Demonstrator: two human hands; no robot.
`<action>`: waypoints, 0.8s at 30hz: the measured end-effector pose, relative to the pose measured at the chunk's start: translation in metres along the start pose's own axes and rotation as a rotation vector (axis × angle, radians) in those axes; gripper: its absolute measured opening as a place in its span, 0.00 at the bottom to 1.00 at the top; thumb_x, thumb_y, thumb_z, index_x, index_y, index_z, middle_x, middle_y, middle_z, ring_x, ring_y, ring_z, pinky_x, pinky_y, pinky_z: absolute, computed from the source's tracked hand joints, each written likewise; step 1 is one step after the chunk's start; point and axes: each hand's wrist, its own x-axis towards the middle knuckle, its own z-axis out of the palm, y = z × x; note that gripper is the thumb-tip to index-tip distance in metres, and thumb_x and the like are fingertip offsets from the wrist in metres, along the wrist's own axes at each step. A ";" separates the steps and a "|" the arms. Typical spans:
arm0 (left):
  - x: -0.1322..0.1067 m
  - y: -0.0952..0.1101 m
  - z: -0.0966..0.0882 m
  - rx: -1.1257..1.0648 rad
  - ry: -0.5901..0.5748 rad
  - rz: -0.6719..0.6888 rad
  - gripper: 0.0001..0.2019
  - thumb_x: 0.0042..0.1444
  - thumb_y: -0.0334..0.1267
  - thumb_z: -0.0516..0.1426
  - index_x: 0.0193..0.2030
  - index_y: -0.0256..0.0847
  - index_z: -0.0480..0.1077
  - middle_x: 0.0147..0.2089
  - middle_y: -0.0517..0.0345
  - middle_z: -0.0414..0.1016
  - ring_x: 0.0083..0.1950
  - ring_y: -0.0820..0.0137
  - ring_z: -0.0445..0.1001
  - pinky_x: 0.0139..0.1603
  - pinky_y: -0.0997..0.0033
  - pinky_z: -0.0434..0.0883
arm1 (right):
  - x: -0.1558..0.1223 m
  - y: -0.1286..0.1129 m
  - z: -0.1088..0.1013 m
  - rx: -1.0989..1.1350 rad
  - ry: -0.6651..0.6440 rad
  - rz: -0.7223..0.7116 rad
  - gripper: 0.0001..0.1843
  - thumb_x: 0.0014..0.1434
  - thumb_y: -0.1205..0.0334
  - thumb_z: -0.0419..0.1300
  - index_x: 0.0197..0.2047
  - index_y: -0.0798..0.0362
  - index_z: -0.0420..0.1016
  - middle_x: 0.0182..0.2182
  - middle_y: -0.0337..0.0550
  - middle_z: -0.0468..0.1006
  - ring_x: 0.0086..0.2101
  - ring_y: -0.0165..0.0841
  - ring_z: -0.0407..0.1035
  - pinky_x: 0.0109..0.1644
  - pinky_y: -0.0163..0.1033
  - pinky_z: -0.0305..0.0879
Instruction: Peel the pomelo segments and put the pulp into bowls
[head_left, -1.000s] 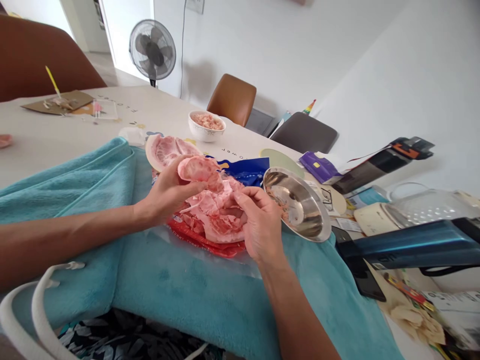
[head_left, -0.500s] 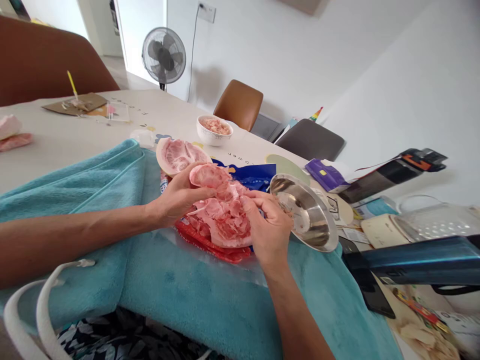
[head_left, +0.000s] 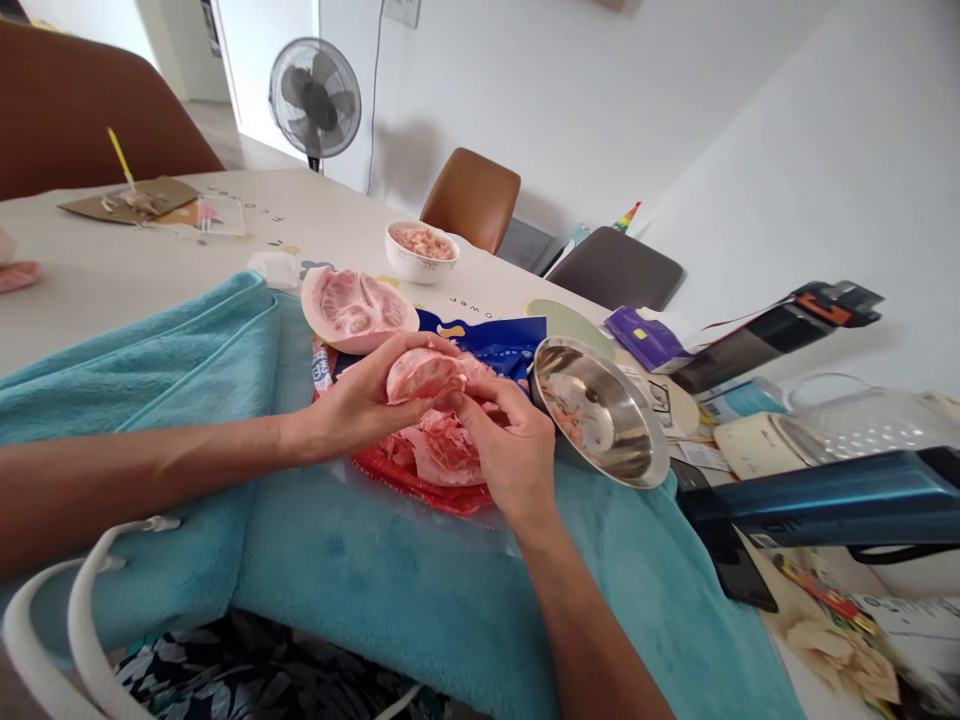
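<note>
My left hand (head_left: 367, 398) is wrapped round a pink pomelo segment (head_left: 417, 375), thumb below and fingers over its far side. With thumb and forefinger closed, my right hand (head_left: 517, 440) pinches the segment's right edge; what exactly lies between the fingertips is partly hidden. Beneath both hands lies a heap of torn pomelo membrane and peel (head_left: 442, 452) on a red plastic bag (head_left: 420, 494). An emptied half of pomelo rind (head_left: 358, 308) sits just beyond my left hand. To the right, a tilted steel bowl (head_left: 637, 425) contains some pink bits of pulp.
A white bowl (head_left: 421, 262) of pomelo flesh stands farther back on the table. A teal towel (head_left: 360, 580) covers the near edge and my lap. At right are a dark blue bottle (head_left: 847, 498), a black phone (head_left: 739, 580) and a purple packet (head_left: 646, 338).
My right hand has come left and up to the segment, away from the loose membrane. The segment is turned upward in my left hand. The view has shifted slightly.
</note>
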 end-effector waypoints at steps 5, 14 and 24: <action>0.000 0.002 0.003 0.089 0.009 0.049 0.17 0.58 0.39 0.61 0.53 0.40 0.68 0.54 0.48 0.76 0.57 0.62 0.73 0.60 0.60 0.69 | -0.002 -0.003 0.003 -0.082 0.048 -0.087 0.03 0.56 0.64 0.62 0.30 0.51 0.77 0.30 0.39 0.78 0.30 0.30 0.70 0.35 0.37 0.67; 0.000 0.002 0.003 0.103 -0.018 0.084 0.16 0.56 0.36 0.61 0.52 0.39 0.69 0.52 0.48 0.77 0.55 0.62 0.74 0.59 0.62 0.70 | 0.000 -0.001 0.008 -0.205 0.115 -0.170 0.10 0.53 0.70 0.57 0.23 0.50 0.66 0.25 0.36 0.71 0.29 0.31 0.65 0.36 0.38 0.64; 0.003 0.005 -0.001 -0.371 0.026 -0.307 0.20 0.48 0.30 0.63 0.50 0.42 0.71 0.52 0.54 0.78 0.54 0.62 0.75 0.55 0.62 0.72 | -0.001 -0.008 0.002 -0.048 0.074 0.004 0.08 0.57 0.64 0.57 0.28 0.52 0.74 0.24 0.35 0.74 0.26 0.28 0.67 0.32 0.35 0.63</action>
